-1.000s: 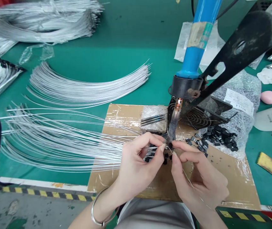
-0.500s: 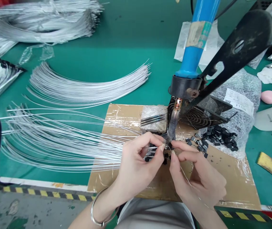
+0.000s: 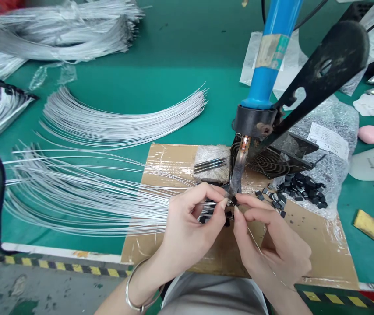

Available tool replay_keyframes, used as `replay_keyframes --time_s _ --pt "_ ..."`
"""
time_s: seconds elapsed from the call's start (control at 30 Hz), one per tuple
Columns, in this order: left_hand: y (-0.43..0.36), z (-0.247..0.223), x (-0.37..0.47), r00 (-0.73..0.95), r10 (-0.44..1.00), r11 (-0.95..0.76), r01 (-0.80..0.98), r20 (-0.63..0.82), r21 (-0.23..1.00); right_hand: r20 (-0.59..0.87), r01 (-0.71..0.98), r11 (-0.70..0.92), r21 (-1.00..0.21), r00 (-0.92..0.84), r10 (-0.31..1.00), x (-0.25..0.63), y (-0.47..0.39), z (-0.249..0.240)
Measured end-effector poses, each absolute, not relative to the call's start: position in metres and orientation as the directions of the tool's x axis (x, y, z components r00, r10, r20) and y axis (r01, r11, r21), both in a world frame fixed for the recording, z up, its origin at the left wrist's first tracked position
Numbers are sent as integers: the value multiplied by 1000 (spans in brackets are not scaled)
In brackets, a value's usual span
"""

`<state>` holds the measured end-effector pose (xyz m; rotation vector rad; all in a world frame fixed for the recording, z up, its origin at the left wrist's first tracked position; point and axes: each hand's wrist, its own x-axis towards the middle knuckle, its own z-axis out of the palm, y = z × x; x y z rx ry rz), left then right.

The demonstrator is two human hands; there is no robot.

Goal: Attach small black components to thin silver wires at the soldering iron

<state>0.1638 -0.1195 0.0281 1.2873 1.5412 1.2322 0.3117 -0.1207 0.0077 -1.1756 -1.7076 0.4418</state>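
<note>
Pink soap, yellow sponge at right.

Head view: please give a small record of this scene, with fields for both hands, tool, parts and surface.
left hand: pinches thin white wires at the iron tip
right hand: pinches a fine solder wire to the same spot
iron: blue handle, fixed on a black stand, tip pointing down
parts: small black pieces, heaped right of the tip
surface: taped cardboard on a green mat
</note>
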Motion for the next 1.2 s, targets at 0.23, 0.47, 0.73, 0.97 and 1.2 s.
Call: replay_keyframes --time_s 0.23,0.47,0.73,0.97,1.2 --pt "-118 26 162 -187 982 31 243 15 970 503 493 457 -740 -46 863 312 -121 7" --pt "-121 26 162 -197 980 23 244 26 970 509 512 462 -724 -54 859 311 -120 9" --pt "-120 25 163 -193 981 16 236 31 972 516 504 470 -725 -55 855 311 -120 8" --pt "-120 25 163 -193 981 28 245 20 969 518 482 479 -734 -59 853 311 -119 6" --pt "-121 25 162 -180 983 25 223 16 974 520 484 480 -731 -61 852 311 -119 8"
